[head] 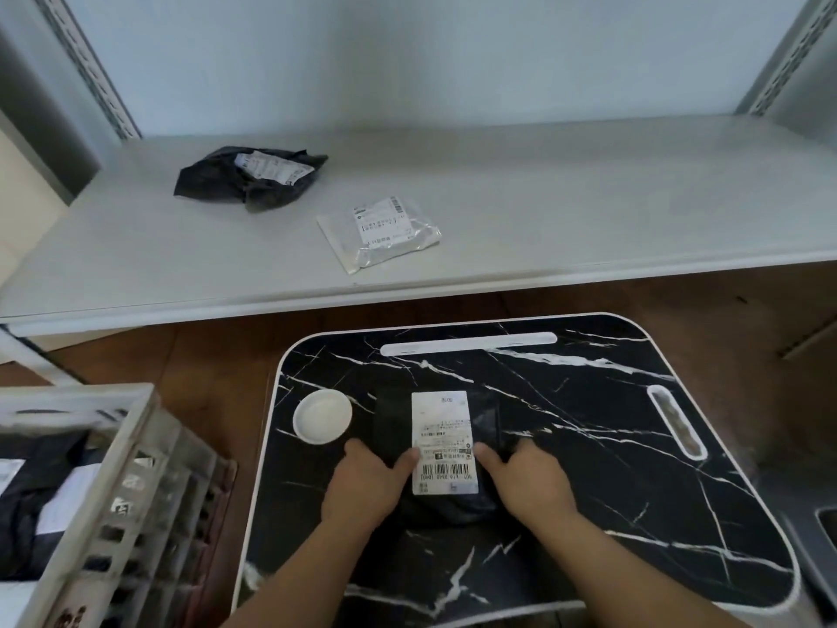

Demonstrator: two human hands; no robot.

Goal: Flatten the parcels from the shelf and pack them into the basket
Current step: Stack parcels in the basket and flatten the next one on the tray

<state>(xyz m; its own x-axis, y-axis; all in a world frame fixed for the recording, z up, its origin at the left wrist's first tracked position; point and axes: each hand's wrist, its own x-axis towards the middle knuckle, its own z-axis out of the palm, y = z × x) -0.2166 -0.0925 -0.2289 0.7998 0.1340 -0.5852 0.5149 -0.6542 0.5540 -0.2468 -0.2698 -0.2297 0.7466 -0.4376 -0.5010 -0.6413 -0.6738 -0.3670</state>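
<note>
A black parcel (394, 428) with a white barcode label lies flat on the black marble-patterned table (589, 446). My left hand (367, 485) holds its left edge, thumb on top by the label and fingers curled down at the side. My right hand (527, 485) holds the right edge the same way. On the white shelf (589, 210) behind the table lie a crumpled black parcel (244, 176) and a clear plastic parcel (380, 231) with a label. The slatted white basket (136, 469) stands at the lower left with dark parcels inside.
A small white round dish (322, 415) sits on the table just left of the parcel. The table has a long white slot (469, 343) near its far edge and an oval slot (677, 421) on the right. Wooden floor shows between table and shelf.
</note>
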